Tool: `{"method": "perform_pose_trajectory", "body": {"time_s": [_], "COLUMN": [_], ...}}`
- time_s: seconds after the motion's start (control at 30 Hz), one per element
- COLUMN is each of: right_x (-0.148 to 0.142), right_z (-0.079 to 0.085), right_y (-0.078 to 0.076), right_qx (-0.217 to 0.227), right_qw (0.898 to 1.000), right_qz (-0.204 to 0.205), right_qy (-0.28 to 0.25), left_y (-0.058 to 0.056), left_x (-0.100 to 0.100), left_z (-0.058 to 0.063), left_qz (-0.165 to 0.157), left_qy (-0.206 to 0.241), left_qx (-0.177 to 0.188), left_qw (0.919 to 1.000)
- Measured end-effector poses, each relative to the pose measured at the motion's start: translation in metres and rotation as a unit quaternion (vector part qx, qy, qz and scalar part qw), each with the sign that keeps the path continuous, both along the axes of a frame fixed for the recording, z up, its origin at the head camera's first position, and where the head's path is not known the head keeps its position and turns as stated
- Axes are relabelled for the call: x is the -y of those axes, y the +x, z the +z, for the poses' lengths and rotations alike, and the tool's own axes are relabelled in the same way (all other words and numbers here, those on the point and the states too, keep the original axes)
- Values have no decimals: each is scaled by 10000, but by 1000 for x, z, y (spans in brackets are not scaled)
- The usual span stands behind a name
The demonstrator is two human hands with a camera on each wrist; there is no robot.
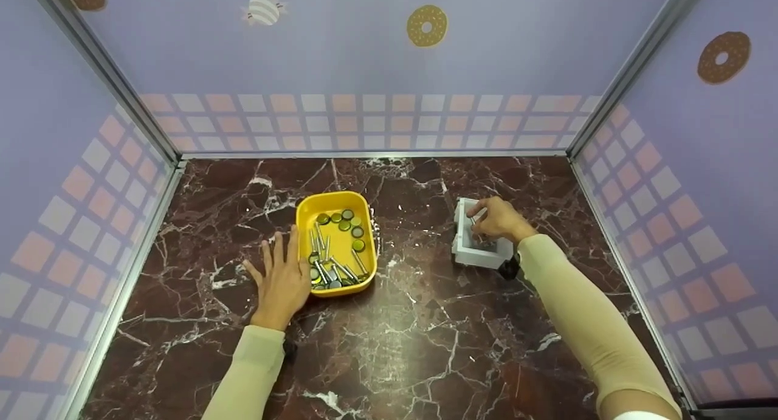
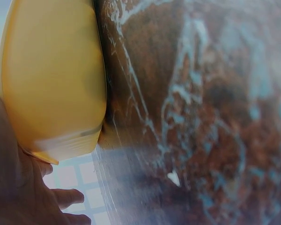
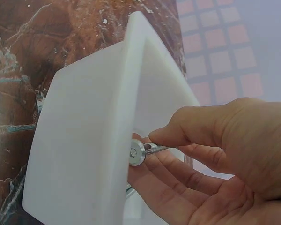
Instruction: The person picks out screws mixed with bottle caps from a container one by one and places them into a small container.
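My left hand (image 1: 282, 286) rests against the left side of a yellow tub (image 1: 372, 268), its fingers spread and straight. Several round caps (image 1: 358, 245), greenish and grey, lie in the tub with several silver bolts (image 1: 360, 262), mostly toward its near end. Over at the right, my right hand (image 1: 499, 220) reaches into a small white bin (image 1: 480, 259). In the right wrist view, its thumb and fingers pinch a silver bolt (image 3: 138, 152) with a flat round socket head, just inside the bin wall. Part of another metal piece (image 3: 129, 191) shows lower in the bin; the rest is hidden.
Dark red marbled tabletop (image 1: 413, 323) lies between and in front of the two containers. Purple panels (image 1: 364, 61) with pink and white squares enclose the back and both sides, meeting at metal corner strips (image 1: 632, 67).
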State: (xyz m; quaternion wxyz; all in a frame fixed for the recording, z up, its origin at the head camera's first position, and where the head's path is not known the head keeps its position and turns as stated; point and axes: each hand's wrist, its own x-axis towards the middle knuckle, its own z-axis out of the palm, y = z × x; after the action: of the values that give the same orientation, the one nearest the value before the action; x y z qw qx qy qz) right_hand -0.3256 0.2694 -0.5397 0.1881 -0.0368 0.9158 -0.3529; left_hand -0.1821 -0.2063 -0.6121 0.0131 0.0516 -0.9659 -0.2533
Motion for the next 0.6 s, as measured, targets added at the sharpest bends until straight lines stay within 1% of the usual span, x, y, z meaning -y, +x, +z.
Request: {"method": "perform_pose_trajectory", "body": {"time_s": [0.13,0.3,0.43,0.6], "right_x": [3,5,2,1], "right_z": [0,0,-3,-5], "right_y": [0,-2,-3,-2], "right_qx": [-212,-405,-484,-422], "right_qw": [9994,9975,9967,9977], "right_qz": [135,239,269,220], "right_qy": [234,529,601,479], "left_y": [0,2,2,1], "left_x": [1,1,0,0], "left_z": [1,1,2,2], "left_qz": [-6,10,11,0], "left_qy": [30,64,69,44], "left_qx": [26,-32,-19,34], "left_qw": [10000,10000,10000,10000]}}
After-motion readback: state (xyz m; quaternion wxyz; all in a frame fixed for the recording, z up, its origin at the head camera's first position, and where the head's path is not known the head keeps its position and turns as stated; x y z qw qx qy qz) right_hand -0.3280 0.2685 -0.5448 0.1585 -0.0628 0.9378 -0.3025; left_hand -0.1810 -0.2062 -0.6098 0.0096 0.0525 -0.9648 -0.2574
